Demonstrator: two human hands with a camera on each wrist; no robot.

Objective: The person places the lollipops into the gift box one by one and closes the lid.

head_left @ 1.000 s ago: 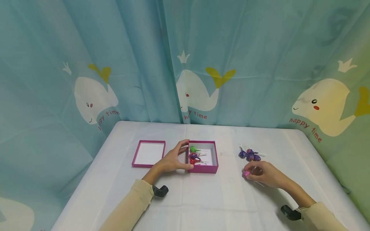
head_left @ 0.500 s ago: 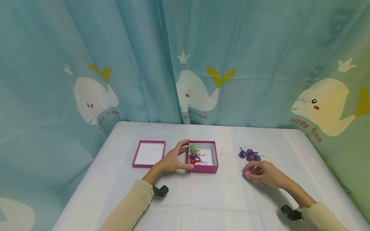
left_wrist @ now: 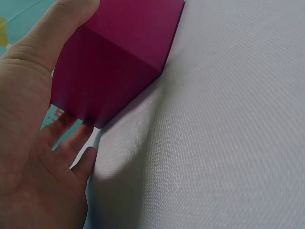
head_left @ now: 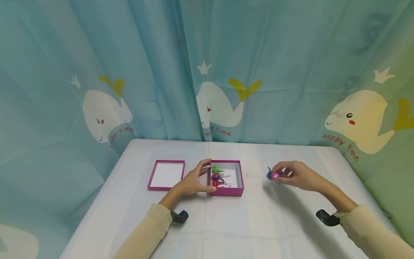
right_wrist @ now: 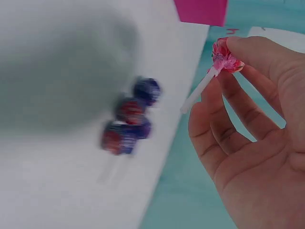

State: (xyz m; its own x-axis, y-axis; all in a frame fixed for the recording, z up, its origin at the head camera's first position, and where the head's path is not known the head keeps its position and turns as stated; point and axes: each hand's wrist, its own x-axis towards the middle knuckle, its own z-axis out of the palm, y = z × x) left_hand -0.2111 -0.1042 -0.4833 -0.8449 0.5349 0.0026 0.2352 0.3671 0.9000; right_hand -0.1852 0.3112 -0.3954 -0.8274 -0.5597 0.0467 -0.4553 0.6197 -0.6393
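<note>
Currently, the right hand (head_left: pixel 300 175) pinches a pink lollipop (head_left: pixel 275 176) between thumb and fingers, raised above the counter (head_left: pixel 200 230) near the purple lollipops (right_wrist: pixel 131 114). Meanwhile, the left hand (head_left: pixel 192 181) holds the box (head_left: pixel 226 192) at its left side, with the thumb on the near wall and the fingers spread apart. Several other lollipops (head_left: pixel 217 176) lie inside it, and the lid (head_left: pixel 166 175) rests on the counter to the left.
</note>
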